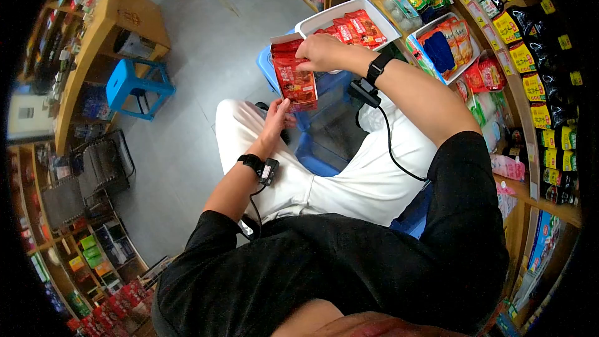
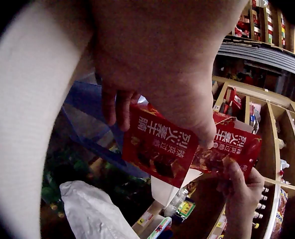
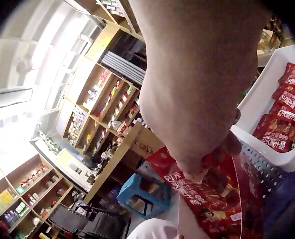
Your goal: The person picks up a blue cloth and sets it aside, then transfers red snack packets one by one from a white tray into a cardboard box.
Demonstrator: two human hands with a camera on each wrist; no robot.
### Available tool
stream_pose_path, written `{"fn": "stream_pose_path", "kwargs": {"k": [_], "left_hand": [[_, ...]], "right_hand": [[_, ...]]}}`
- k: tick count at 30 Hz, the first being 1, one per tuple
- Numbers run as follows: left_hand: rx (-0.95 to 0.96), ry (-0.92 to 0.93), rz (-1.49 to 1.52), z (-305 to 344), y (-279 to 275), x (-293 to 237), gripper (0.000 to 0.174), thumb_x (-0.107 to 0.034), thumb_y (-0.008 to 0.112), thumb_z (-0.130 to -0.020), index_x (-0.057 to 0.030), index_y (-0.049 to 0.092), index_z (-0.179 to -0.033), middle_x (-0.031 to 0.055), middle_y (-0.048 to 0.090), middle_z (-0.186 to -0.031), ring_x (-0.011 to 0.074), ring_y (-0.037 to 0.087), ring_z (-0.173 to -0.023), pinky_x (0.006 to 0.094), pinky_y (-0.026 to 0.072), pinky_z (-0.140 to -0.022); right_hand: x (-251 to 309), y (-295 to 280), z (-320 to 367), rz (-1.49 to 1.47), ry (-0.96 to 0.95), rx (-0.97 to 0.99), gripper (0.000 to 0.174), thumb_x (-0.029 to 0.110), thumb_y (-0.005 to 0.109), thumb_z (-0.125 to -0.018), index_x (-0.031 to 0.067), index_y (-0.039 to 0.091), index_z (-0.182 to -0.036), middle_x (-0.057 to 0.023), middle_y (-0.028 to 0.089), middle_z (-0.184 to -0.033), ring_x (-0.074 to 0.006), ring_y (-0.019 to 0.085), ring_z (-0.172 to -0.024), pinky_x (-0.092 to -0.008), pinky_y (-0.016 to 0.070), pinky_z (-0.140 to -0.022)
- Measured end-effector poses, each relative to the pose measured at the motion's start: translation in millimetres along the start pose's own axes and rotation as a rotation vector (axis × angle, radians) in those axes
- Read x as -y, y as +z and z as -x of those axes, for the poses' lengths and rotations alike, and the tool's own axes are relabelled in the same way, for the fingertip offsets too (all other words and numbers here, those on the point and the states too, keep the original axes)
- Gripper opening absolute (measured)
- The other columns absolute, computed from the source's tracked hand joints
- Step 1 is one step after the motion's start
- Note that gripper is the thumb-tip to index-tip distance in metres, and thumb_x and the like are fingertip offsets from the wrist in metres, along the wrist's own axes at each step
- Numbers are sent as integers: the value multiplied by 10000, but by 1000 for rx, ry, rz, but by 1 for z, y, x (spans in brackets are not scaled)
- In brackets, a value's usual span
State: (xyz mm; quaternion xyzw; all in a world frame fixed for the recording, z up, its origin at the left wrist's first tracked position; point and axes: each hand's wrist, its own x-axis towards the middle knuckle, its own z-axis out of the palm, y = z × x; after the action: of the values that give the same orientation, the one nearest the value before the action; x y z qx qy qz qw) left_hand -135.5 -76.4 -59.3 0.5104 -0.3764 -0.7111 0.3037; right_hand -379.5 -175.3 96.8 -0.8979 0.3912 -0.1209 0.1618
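A red printed cardboard box (image 1: 296,81) with food pictures and white lettering is held between both hands, above the knees. My left hand (image 1: 274,122) pinches its lower edge, the thumb lying on the front panel. At the upper right edge, my right hand (image 1: 331,54) grips the box with fingers and thumb. In the left wrist view two lettered red panels (image 2: 160,149) show, with a pale flap below them. Just beyond the right hand, a white tray (image 1: 304,27) holds several small red snack packets (image 1: 359,27).
Under the tray and box stands a blue stool (image 1: 267,68). To the right, a second tray (image 1: 419,50) has orange packets and a dark blue cloth item. Shelves with black-and-yellow bags (image 1: 521,56) run along the right. Another blue stool (image 1: 134,87) and a dark folding chair (image 1: 103,168) are at left.
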Motion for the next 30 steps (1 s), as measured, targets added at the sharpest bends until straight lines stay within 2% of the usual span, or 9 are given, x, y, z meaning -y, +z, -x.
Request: {"fn": "stream_pose_path", "kwargs": {"k": [5,8,16,18,21,23,28,30], "left_hand": [[14,0,2,3,1,-4,686,-527,601,-932,-33,385,-1356,89,564,-1075,158,605,-779,307,518,-701],[17,-3,3,2,1,-3,674,-522,601,-934,-36,388,-1350,90,563,-1074,158,604,-779,305,516,-699],[6,-5,2,3,3,-6,662,-498,602,-938,-33,377,-1351,101,559,-1087,162,611,-762,317,525,-681],[-4,-11,-28,6,5,-9,538,-484,527,-988,-44,434,-1285,59,556,-1071,136,592,-803,297,508,-739],[-6,-15,-26,9,7,-12,537,-494,534,-982,-47,444,-1265,63,555,-1074,138,595,-800,299,512,-735],[-10,-12,-29,8,7,-11,537,-498,537,-979,-47,447,-1257,65,555,-1074,139,596,-799,300,513,-733],[6,-6,-28,2,1,-3,534,-494,536,-981,-42,449,-1252,70,554,-1075,139,599,-795,303,519,-734],[26,-2,-3,-1,-1,-1,683,-503,600,-939,-25,365,-1365,102,563,-1124,155,602,-793,311,521,-714]], "right_hand": [[-1,6,-1,16,91,87,270,295,675,-799,27,673,-772,-192,666,-758,-384,664,-775,-491,525,-700],[-5,13,-2,22,50,90,227,260,658,-776,33,678,-779,-190,671,-766,-382,667,-776,-489,530,-701],[1,8,-4,84,108,217,174,212,699,-770,47,693,-823,-174,679,-804,-369,669,-818,-494,523,-715],[0,8,-4,93,117,228,178,218,705,-769,49,694,-824,-172,682,-812,-368,669,-820,-491,523,-714],[-2,10,-3,68,94,179,189,234,685,-759,45,684,-766,-170,672,-749,-367,666,-754,-490,520,-674],[-1,6,-3,49,125,229,176,222,703,-773,58,700,-837,-166,693,-840,-365,673,-841,-487,526,-727],[-8,4,-4,58,156,158,165,218,674,-786,62,703,-836,-171,692,-841,-367,672,-845,-492,524,-731],[-13,4,-4,58,173,130,159,211,662,-787,64,702,-830,-172,691,-839,-368,671,-842,-494,522,-729]]}}
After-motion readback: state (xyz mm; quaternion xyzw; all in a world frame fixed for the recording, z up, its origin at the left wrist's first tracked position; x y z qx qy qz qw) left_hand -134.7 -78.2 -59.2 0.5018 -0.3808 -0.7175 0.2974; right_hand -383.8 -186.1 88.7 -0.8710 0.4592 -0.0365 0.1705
